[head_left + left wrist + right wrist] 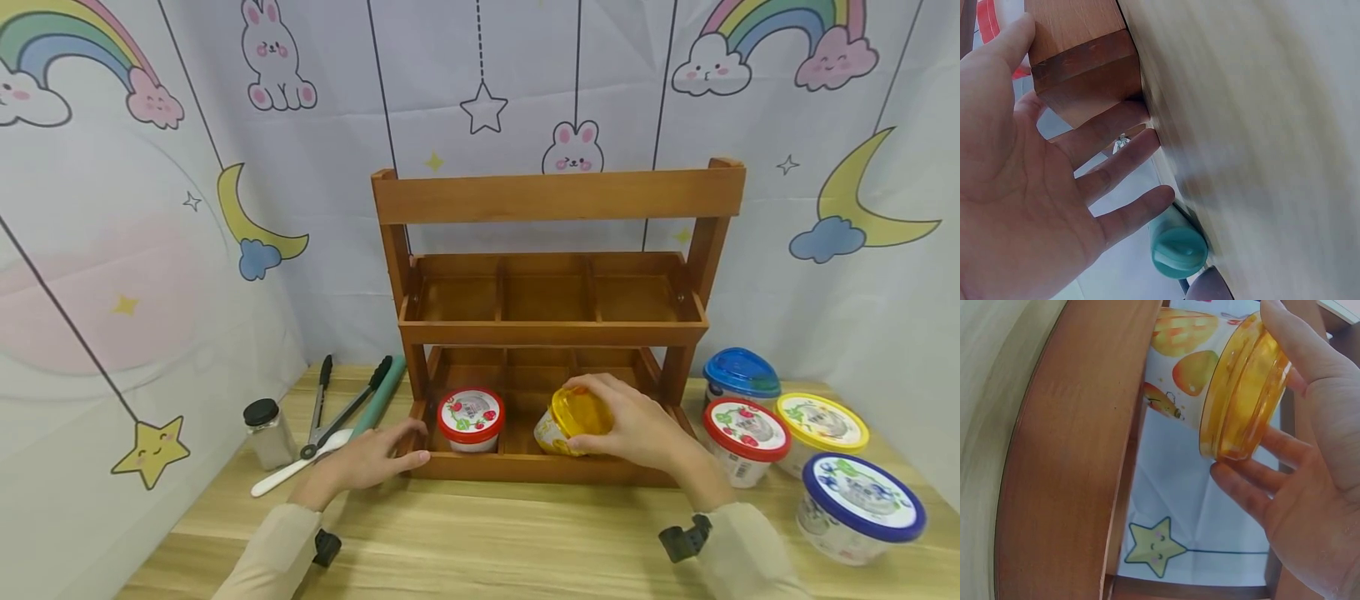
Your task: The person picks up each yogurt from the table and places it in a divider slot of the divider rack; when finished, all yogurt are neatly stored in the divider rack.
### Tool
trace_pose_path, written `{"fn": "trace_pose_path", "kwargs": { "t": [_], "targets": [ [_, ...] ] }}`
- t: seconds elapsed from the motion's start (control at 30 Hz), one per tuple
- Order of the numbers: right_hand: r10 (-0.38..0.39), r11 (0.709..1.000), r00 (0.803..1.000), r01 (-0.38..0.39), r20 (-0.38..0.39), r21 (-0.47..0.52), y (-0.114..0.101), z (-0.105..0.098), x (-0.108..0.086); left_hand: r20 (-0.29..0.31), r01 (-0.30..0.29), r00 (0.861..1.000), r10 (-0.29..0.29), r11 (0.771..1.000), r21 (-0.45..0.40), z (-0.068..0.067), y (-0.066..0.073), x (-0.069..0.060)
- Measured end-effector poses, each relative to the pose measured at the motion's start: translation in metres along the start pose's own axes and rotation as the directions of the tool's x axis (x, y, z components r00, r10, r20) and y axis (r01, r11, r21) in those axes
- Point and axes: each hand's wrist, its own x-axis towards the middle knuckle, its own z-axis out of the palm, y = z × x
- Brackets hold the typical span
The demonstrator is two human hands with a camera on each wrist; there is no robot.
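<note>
A wooden two-tier rack stands on the table. My right hand holds a yellow-lidded cup by its lid, thumb on one side and fingers on the other. This cup is tilted over the lower tier, toward its middle; which compartment lies under it I cannot tell. In the right wrist view the cup's printed side faces the rack's front board. My left hand is at the rack's front left corner, its thumb touching the wood and its fingers spread, fairly straight. A red-lidded cup sits upright in the lower left compartment.
Left of the rack are a black-capped jar, tongs, a white spoon and a teal rod-like item. On the right stand cups with blue, red, yellow and dark blue lids.
</note>
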Motion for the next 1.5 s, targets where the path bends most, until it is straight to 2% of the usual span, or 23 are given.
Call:
{"fn": "trace_pose_path", "kwargs": {
  "t": [0.3,0.63,1.1,1.27,1.5],
  "targets": [
    [0.0,1.0,1.0,0.0,0.011,-0.024,-0.001,0.004,0.0,0.007,0.003,1.0,-0.003,1.0,-0.004,0.0,0.001,-0.002],
    [-0.017,0.999,0.999,0.015,-0.043,-0.051,0.001,0.012,0.002,0.013,0.001,1.0,-0.001,1.0,-0.013,-0.002,0.003,-0.002],
    [0.041,0.995,0.995,-0.049,-0.089,-0.091,0.007,0.025,0.004,0.009,0.001,1.0,-0.001,1.0,-0.008,-0.002,0.003,-0.002],
    [0.05,0.995,0.994,-0.057,-0.097,-0.076,0.007,0.031,0.004,0.008,-0.001,1.0,0.001,1.0,-0.011,-0.001,0.002,-0.002],
    [0.058,0.995,0.987,-0.07,-0.151,-0.076,0.005,0.035,0.006,0.002,0.002,1.0,-0.002,1.0,-0.009,0.001,0.0,0.0]
  ]
}}
